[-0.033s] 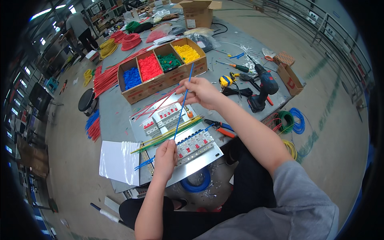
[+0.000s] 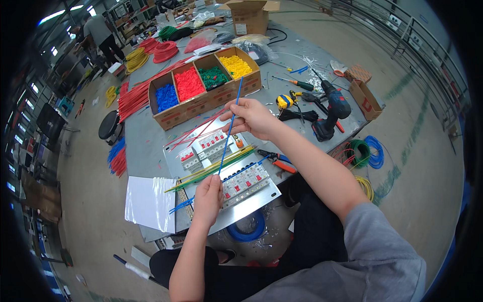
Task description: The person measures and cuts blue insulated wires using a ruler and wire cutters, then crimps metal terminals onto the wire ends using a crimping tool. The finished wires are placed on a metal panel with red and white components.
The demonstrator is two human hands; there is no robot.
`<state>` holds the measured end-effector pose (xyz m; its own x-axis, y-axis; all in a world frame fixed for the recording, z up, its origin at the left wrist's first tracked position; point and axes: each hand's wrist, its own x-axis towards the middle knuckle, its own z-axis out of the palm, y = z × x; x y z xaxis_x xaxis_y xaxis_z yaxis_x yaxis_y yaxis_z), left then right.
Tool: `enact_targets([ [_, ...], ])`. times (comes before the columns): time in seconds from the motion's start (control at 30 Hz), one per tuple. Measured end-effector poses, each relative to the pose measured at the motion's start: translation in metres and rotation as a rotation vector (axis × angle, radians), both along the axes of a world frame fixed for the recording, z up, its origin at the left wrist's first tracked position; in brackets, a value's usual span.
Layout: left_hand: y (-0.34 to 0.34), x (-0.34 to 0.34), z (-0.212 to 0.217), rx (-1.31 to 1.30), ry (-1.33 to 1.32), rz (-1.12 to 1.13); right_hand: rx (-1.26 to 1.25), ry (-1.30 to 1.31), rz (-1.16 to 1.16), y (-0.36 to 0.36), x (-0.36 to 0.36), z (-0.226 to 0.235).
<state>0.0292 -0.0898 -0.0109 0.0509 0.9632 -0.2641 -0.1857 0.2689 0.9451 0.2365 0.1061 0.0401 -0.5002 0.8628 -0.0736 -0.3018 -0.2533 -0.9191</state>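
A straight blue wire is stretched slantwise between my two hands, over a metal mounting plate. Its lower end is pinched by my left hand, which is closed beside the near row of circuit breakers with red switches. Higher up, my right hand grips the wire between thumb and fingers, and the wire's free tip sticks out above it. A second breaker row sits farther back on the plate. Yellow and green wires lie between the rows. Blue wire runs along the near row.
Beyond the plate stands a cardboard box of blue, red, green and yellow caps. Pliers lie to the right, then a cordless drill and tape measure. A white sheet lies left; red wires lie behind.
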Motion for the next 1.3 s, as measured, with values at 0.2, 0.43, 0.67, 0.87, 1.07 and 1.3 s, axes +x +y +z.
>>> enact_targets([
  [0.2,0.007,0.004,0.004,0.012,-0.009,0.038,0.134,0.015,-0.137,-0.006,-0.003,0.010],
  [0.43,0.005,-0.005,0.014,0.054,0.064,0.071,0.069,0.028,0.010,-0.023,-0.019,0.006],
  [0.67,0.012,-0.006,0.003,0.104,0.190,0.119,0.069,-0.016,0.095,-0.048,-0.047,-0.008],
  [0.87,0.013,-0.008,0.005,0.123,0.180,0.106,0.053,0.027,0.088,-0.043,-0.041,-0.002],
  [1.07,0.013,-0.004,0.010,0.157,0.186,0.065,-0.020,0.038,0.064,-0.043,-0.035,0.002],
  [1.3,0.012,-0.012,0.006,0.166,0.207,0.043,-0.003,0.073,-0.051,-0.032,-0.032,0.003],
])
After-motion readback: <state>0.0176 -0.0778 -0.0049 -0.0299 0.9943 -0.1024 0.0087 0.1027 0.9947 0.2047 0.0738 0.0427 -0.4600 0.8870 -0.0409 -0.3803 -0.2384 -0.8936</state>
